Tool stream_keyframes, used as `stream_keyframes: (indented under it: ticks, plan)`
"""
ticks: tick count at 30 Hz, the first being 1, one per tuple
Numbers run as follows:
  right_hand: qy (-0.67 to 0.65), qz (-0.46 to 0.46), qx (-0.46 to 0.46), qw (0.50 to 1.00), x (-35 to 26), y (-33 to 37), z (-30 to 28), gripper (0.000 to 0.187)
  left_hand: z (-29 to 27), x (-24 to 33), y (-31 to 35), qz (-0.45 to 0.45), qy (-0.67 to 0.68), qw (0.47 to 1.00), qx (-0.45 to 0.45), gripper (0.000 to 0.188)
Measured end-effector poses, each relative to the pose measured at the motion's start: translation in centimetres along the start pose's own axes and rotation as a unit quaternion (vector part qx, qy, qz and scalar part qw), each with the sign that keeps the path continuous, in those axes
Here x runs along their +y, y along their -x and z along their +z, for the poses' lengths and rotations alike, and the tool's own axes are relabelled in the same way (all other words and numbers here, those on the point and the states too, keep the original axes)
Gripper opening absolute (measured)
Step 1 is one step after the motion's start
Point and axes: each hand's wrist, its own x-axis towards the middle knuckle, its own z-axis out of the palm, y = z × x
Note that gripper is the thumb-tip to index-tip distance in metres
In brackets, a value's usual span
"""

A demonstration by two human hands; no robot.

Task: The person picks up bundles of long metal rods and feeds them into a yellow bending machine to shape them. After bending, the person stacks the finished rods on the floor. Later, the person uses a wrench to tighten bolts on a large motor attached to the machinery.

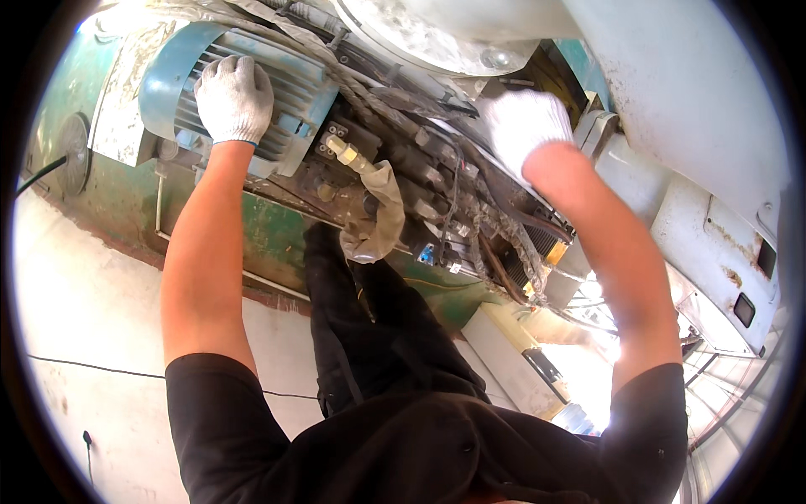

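Observation:
My left hand (235, 102), in a white knit glove, rests on the cooling fins of a blue electric motor (290, 97) at the upper left. Its fingers are bent and close together against the housing. At the upper right, my right hand (527, 126), gloved the same way, is curled closed among the machine parts. A small dark piece (494, 87) shows by its fingers; whatever it grips is hidden. Between the hands, a brass-coloured fitting (348, 154) joins a hose wrapped in beige covering (379, 214).
Dirty cables and braided hoses (504, 223) run across the machine's middle. A pale panel (688, 92) overhangs at the right. The green machine side (273, 235) meets a pale floor (92, 286), where a thin black cable (96, 365) lies. A large round pale part (420, 34) sits at the top.

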Motion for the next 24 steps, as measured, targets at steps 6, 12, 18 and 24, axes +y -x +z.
stream_keyframes:
  ticks: [6,12,18,24]
  plan:
    - [-0.166,0.104,-0.017,0.981,0.4,3.0,15.5,0.028,0.2,0.1,0.1,-0.002,0.007,1.000,0.006,0.011]
    - [-0.320,0.206,0.018,0.925,-6.2,-1.5,25.1,0.031,0.7,0.4,-0.2,0.010,-0.005,0.999,0.032,0.012]
    - [-0.265,0.175,0.151,0.936,-0.8,7.7,24.7,0.026,0.4,0.0,0.0,-0.001,-0.005,1.000,0.010,0.014]
    - [-0.177,0.090,0.166,0.966,4.1,8.8,8.3,0.024,0.3,0.2,-0.3,0.005,-0.007,1.000,0.012,0.015]
